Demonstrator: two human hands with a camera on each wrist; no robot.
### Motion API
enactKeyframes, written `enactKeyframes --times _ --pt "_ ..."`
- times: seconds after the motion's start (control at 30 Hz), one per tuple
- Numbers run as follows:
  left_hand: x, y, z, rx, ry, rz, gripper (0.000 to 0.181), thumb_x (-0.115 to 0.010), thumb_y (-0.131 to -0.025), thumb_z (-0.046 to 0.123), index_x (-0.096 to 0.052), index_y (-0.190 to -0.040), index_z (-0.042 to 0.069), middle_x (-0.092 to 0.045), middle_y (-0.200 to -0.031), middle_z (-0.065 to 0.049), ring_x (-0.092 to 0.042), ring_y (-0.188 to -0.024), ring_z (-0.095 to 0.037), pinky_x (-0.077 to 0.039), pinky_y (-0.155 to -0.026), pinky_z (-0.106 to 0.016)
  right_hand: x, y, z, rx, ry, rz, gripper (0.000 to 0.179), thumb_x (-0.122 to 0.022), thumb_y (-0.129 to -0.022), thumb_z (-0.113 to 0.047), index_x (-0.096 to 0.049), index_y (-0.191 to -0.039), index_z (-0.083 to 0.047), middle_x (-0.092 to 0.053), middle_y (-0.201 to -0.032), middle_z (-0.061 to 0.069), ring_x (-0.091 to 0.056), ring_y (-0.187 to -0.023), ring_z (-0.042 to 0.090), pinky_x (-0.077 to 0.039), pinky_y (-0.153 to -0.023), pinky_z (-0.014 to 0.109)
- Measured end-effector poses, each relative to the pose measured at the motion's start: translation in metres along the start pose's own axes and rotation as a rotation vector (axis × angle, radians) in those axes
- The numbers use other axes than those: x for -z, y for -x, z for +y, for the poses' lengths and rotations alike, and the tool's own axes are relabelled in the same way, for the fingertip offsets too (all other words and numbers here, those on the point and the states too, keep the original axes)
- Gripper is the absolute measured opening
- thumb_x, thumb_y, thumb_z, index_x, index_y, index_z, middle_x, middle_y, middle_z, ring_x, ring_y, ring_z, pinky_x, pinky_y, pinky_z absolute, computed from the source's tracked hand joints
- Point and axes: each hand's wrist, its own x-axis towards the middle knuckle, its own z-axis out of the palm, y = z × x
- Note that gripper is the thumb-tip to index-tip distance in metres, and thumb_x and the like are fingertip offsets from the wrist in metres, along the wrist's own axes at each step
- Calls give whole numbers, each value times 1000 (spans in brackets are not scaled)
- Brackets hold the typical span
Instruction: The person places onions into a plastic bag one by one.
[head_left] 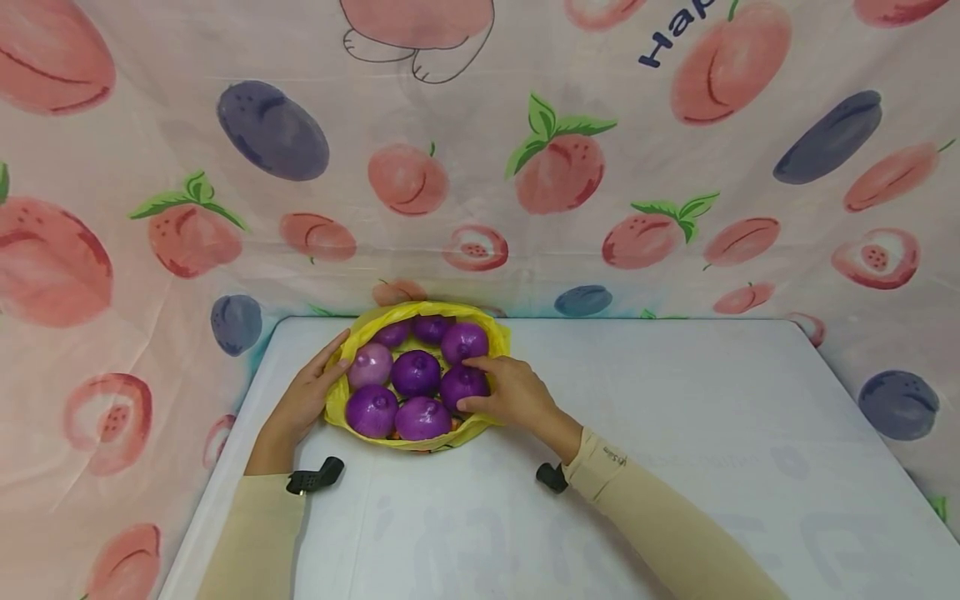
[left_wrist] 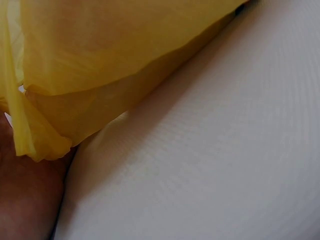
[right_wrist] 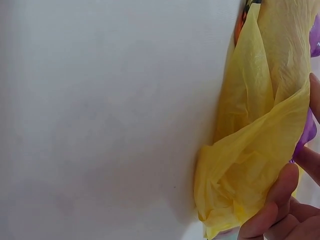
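Note:
A yellow plastic bag point(head_left: 491, 342) stands on the table with its mouth wide and rolled down. Inside sit several shiny purple balls, each with a small nub, among them a dark one point(head_left: 416, 372) in the middle and a paler one point(head_left: 371, 366) at the left. My right hand point(head_left: 517, 396) reaches over the right rim, its thumb and index finger round a purple ball point(head_left: 462, 385). At the left side my left hand point(head_left: 306, 396) holds the bag by its rim. In the left wrist view the yellow film point(left_wrist: 125, 50) hides most of that hand.
The white-covered table point(head_left: 675, 433) extends to the right and in front of the bag. Behind it hangs a fruit-printed cloth point(head_left: 480, 167). A black wrist device point(head_left: 317, 477) sits by the left cuff, another point(head_left: 552, 477) by the right cuff.

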Motion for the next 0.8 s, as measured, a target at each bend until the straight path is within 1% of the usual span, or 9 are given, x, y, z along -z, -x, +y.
enactKeyframes --times 0.27,0.53,0.67,0.8 --pt "0 0 0 9 -12 8 62 -52 -103 53 -27 -159 48 -16 -172 1 -15 -159 -28 -21 -127 -54 2 1 2 3 -8 9 67 -83 -82 -48 -63 -141 -21 -66 -138 7 -61 -126 29 -53 -105 47" --pt "0 0 0 5 -3 7 60 -52 -104 51 -28 -158 48 -17 -172 2 -17 -158 -27 -22 -127 -52 10 5 2 -32 -39 6 66 -83 -83 -48 -63 -140 -22 -66 -137 8 -60 -127 30 -52 -106 51" --pt "0 0 0 -3 -1 3 59 -51 -105 49 -27 -159 48 -17 -172 0 -18 -158 -28 -22 -127 -52 16 9 5 -27 -72 12 65 -83 -83 -46 -64 -139 -21 -68 -135 9 -62 -124 30 -52 -106 52" --pt "0 0 0 -2 10 3 59 -51 -105 47 -27 -159 47 -16 -172 0 -18 -158 -29 -22 -127 -52 22 13 9 -4 -92 27 63 -83 -84 -47 -66 -137 -19 -68 -134 10 -63 -123 31 -51 -106 54"
